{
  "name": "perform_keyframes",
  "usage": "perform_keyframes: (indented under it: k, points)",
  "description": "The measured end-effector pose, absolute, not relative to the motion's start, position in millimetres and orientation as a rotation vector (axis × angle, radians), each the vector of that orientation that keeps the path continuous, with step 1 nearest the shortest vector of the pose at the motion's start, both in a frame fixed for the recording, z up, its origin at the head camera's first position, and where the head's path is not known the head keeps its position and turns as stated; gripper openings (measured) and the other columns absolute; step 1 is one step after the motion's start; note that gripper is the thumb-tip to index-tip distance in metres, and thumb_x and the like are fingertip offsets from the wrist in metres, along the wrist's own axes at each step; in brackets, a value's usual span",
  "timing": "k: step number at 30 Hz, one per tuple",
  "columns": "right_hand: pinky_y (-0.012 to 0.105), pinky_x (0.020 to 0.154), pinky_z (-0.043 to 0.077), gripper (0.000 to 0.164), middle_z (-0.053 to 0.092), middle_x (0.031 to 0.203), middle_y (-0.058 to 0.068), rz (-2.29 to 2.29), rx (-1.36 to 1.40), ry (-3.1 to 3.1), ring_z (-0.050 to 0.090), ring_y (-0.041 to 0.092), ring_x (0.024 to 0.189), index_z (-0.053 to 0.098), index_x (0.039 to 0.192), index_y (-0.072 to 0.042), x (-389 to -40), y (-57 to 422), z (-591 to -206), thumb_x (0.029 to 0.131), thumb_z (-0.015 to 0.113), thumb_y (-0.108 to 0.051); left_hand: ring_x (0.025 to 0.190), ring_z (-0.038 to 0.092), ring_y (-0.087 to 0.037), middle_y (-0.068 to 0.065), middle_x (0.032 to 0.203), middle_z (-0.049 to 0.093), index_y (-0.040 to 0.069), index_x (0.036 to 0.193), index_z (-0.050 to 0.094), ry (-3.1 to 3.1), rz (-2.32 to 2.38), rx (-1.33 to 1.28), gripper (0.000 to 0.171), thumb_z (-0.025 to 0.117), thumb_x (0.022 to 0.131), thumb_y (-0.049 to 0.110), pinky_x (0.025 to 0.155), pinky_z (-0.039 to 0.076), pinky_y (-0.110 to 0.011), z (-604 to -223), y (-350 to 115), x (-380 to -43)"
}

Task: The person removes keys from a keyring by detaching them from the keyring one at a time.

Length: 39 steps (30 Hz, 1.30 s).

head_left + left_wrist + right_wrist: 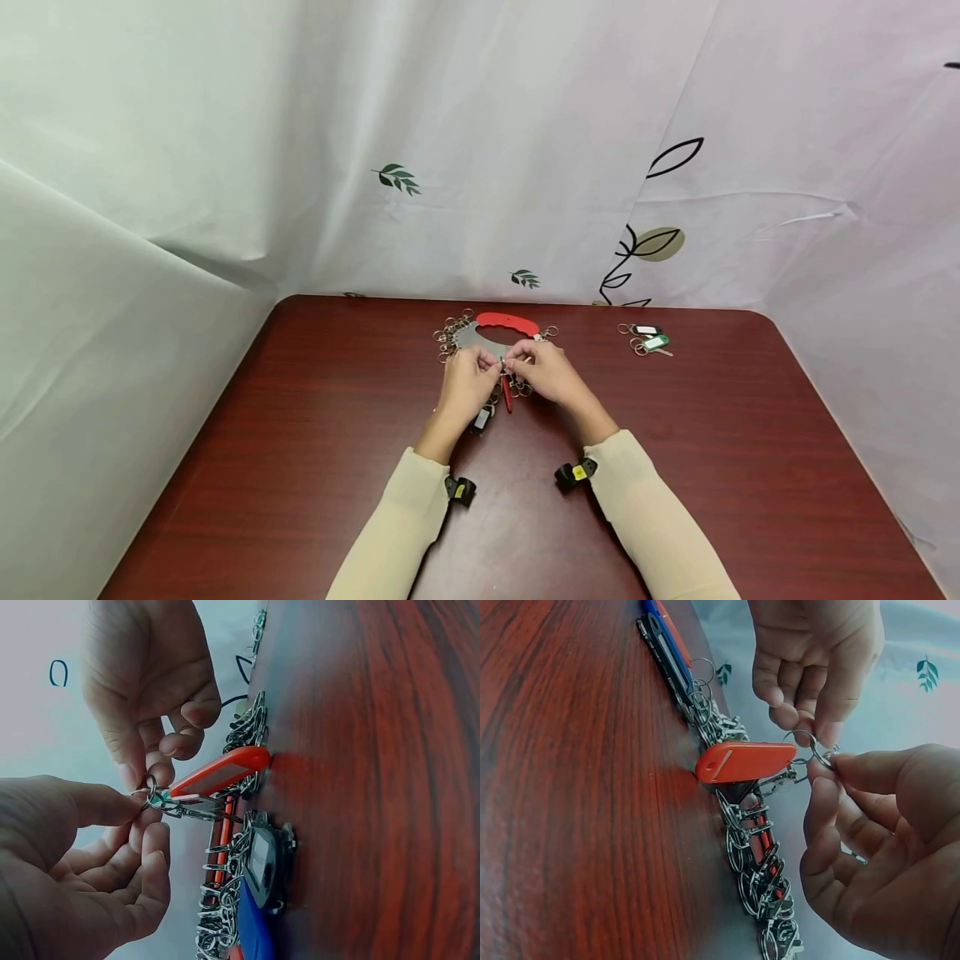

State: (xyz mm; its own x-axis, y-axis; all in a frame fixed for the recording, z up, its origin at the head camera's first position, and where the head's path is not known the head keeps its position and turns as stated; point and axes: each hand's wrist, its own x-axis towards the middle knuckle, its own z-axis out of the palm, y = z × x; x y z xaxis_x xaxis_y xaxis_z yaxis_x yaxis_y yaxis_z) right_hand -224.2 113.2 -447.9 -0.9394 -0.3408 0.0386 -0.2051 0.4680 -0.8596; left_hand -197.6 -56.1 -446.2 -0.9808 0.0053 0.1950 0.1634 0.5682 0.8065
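Observation:
My left hand (468,383) and right hand (551,371) meet over the near edge of a grey key holder plate (472,336) with a red grip handle (507,320). Thumb and fingers of both hands pinch a metal split ring (821,755) between them. From that ring hangs a red key tag (217,771), slanting down toward the tabletop, with metal clasp parts (196,807) beside it. Several snap clips with rings (761,877) line the plate's edge. In the left wrist view, a black tag (262,859) and a blue tag (255,922) hang close by.
On the right of the dark red wooden table (720,467) lie a black key tag (647,330) and a green key tag (655,342) with a key. A pale leaf-patterned cloth (480,167) hangs behind the table and along both sides.

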Motion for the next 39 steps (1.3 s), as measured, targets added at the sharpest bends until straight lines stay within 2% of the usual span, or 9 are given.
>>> perform_keyframes:
  k: [10,20,25,31,34,39]
  points:
    - [0.027,0.066,0.052,0.006,0.074,0.088,0.007,-1.451,-0.505,2.643,0.063,0.009,0.069,0.074,0.096,-0.007,-225.4,113.4,-450.5,0.097,0.070,-0.011,0.065,0.055,-0.012,-0.008,0.075,0.068,0.002,0.086,0.070,-2.643,-1.409,-0.169,0.006,0.072,0.091,0.005,0.063,0.048,-0.026,-443.1,-55.4,-195.9]
    - [0.029,0.069,0.051,0.004,0.074,0.087,0.005,-1.369,-0.548,2.742,0.064,0.013,0.073,0.074,0.093,-0.011,-225.1,114.0,-448.9,0.096,0.072,-0.014,0.066,0.054,-0.011,-0.007,0.076,0.066,0.002,0.087,0.069,-2.661,-1.432,-0.191,0.006,0.072,0.092,0.005,0.063,0.047,-0.025,-444.3,-55.4,-196.4]
    - [0.030,0.070,0.050,0.004,0.073,0.088,0.005,-1.321,-0.604,2.779,0.063,0.014,0.076,0.073,0.093,-0.012,-224.1,113.8,-448.3,0.096,0.072,-0.012,0.069,0.063,-0.015,-0.010,0.082,0.072,0.002,0.092,0.072,-2.613,-1.391,-0.243,0.005,0.075,0.090,0.005,0.066,0.052,-0.028,-445.8,-56.9,-198.0]
    - [0.030,0.070,0.049,0.005,0.073,0.089,0.004,-1.280,-0.682,2.793,0.061,0.014,0.077,0.071,0.093,-0.013,-223.4,115.3,-445.9,0.098,0.070,-0.013,0.086,0.072,-0.023,-0.013,0.101,0.075,0.004,0.111,0.073,-2.559,-1.344,-0.426,0.022,0.071,0.090,-0.002,0.074,0.057,-0.033,-448.1,-57.7,-200.1]
    - [0.030,0.070,0.049,0.005,0.072,0.088,0.004,-1.258,-0.689,2.811,0.061,0.013,0.076,0.071,0.093,-0.013,-224.2,116.4,-445.5,0.098,0.070,-0.014,0.090,0.072,-0.022,-0.011,0.101,0.076,0.005,0.114,0.072,-2.557,-1.378,-0.484,0.025,0.067,0.091,-0.005,0.078,0.058,-0.033,-448.7,-57.4,-201.0]
    - [0.030,0.069,0.050,0.005,0.072,0.087,0.004,-1.246,-0.689,2.825,0.061,0.013,0.074,0.071,0.092,-0.012,-224.7,118.1,-445.0,0.097,0.071,-0.013,0.091,0.073,-0.022,-0.011,0.100,0.077,0.003,0.112,0.073,-2.551,-1.450,-0.488,0.022,0.068,0.092,-0.005,0.080,0.060,-0.030,-449.6,-56.9,-202.3]
